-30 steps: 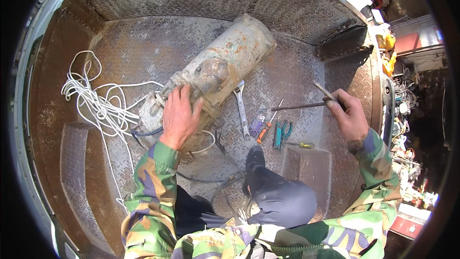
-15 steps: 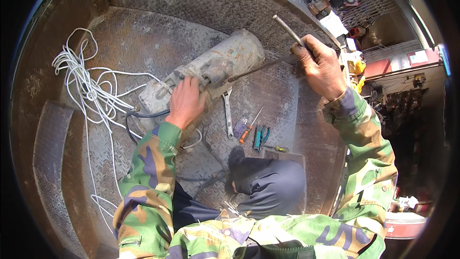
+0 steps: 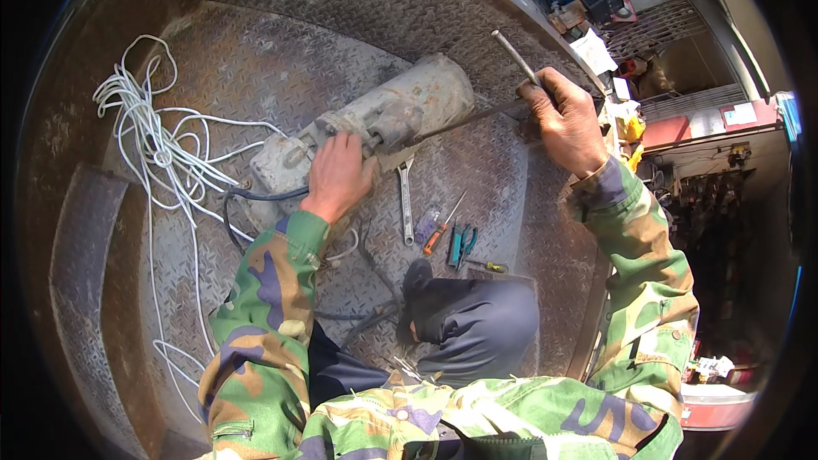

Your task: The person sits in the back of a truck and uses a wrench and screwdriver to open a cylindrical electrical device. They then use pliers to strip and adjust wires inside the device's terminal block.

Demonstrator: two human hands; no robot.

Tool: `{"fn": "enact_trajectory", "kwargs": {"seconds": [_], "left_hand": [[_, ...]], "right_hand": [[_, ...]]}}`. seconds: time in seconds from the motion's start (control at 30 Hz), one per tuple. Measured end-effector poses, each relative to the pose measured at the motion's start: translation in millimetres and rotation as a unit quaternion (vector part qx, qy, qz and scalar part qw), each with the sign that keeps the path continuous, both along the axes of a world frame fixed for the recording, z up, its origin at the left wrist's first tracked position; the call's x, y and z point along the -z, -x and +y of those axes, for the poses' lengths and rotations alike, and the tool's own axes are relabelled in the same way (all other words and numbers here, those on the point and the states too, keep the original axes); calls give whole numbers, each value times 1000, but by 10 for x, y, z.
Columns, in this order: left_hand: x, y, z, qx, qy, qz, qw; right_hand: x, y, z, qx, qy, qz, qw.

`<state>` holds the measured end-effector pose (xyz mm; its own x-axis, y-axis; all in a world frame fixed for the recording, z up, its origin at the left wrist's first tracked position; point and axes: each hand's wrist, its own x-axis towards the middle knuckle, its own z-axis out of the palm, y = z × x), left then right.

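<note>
A weathered grey cylindrical motor or pump [image 3: 422, 94] lies on its side on the metal floor, a dark cable at its near end. My left hand [image 3: 339, 177] is closed over its near part, fingers bent over the housing beside a side fitting. Raised at the right, my right hand [image 3: 569, 119] is wrapped round a metal bar tool [image 3: 515, 57]. One light rod end sticks up out of the fist. From the same fist a long dark shaft slopes down left to the side fitting. How the shaft meets the fitting is unclear.
An adjustable wrench [image 3: 406, 203], an orange-handled screwdriver [image 3: 434, 238], teal-handled pliers [image 3: 463, 244] and a yellow-handled screwdriver [image 3: 490, 267] lie near my knee. Coiled white rope [image 3: 158, 153] is at the left. A raised metal wall [image 3: 341, 0] encloses the far side.
The view has shifted slightly. My left hand sits a little farther forward on the housing. My right hand keeps its hold on the bar tool, nearly in the same place.
</note>
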<state>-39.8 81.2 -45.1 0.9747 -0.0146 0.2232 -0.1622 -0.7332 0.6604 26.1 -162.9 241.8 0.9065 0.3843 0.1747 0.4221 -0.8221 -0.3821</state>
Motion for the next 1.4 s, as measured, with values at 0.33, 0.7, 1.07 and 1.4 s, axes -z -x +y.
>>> {"fn": "enact_trajectory", "kwargs": {"seconds": [0.33, 0.7, 1.07, 1.4], "left_hand": [[47, -7, -28, -10, 11, -22, 1000], [35, 1, 18, -7, 1, 1, 1000], [12, 40, 34, -4, -16, -7, 1000], [-1, 27, -26, -15, -4, -43, 999]], "right_hand": [[-19, -57, -64, 15, -19, 31, 999], [91, 147, 203, -101, 19, -70, 992], [560, -420, 348, -164, -27, -416, 894], [1120, -176, 838, -380, -630, 69, 674]]}}
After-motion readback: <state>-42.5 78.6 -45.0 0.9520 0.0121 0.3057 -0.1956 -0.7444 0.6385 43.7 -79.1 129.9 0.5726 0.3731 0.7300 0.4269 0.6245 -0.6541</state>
